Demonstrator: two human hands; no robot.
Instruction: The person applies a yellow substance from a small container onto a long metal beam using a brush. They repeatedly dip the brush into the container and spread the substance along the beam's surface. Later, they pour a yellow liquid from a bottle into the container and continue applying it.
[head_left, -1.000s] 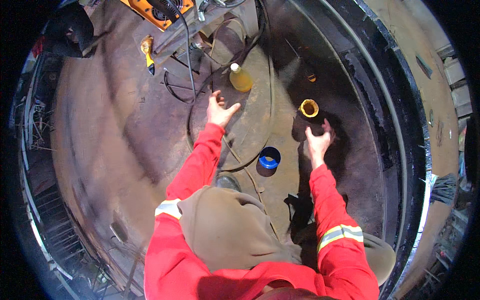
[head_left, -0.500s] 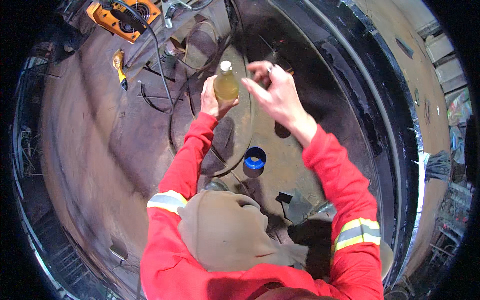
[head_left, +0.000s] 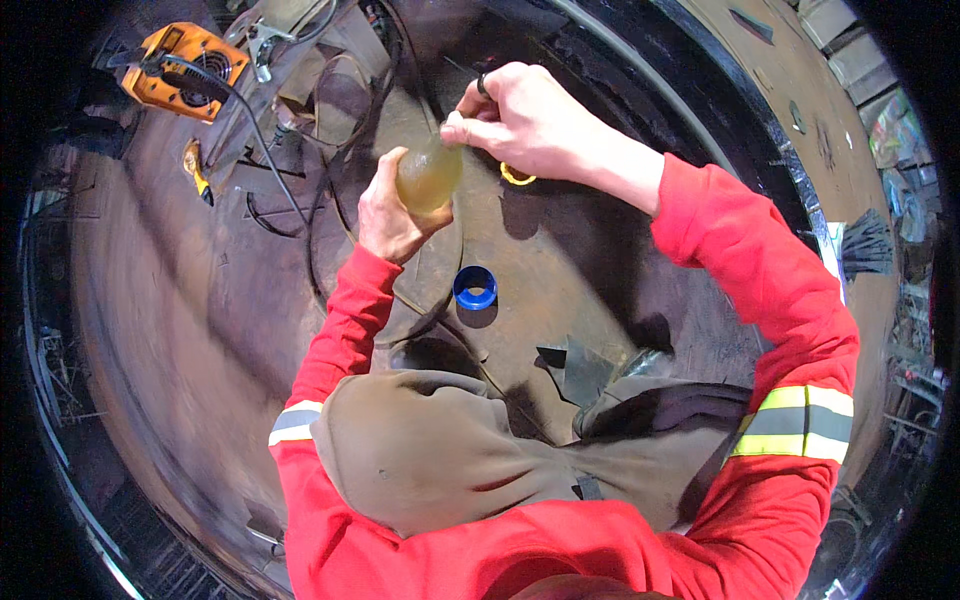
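Observation:
In my left hand [head_left: 392, 215] is a clear bottle [head_left: 428, 180] of yellowish liquid, tilted, with the fingers wrapped round its body. My right hand [head_left: 520, 120] pinches the top of the bottle, its fingers closed where the cap sits and hiding it. A dark ring is on one of the right hand's fingers. Just below that hand shows the curved yellow rim of a round thing [head_left: 518, 176], mostly hidden. Nearer to me, a round blue open-topped container or ring [head_left: 475, 288] stands on the brown metal floor.
An orange machine with a fan grille [head_left: 190, 72] stands at the far left, its black cable [head_left: 268, 150] running across the floor. Nearby lies a yellow-handled brush [head_left: 197, 172]. Dark metal scraps [head_left: 578, 372] lie by my legs. A curved black metal edge [head_left: 770, 150] rises on the right.
My right hand has come over to the bottle's top and closed on it. The bottle has tilted to the right in my left hand. The whole view has shifted, and the yellow rim has come into sight.

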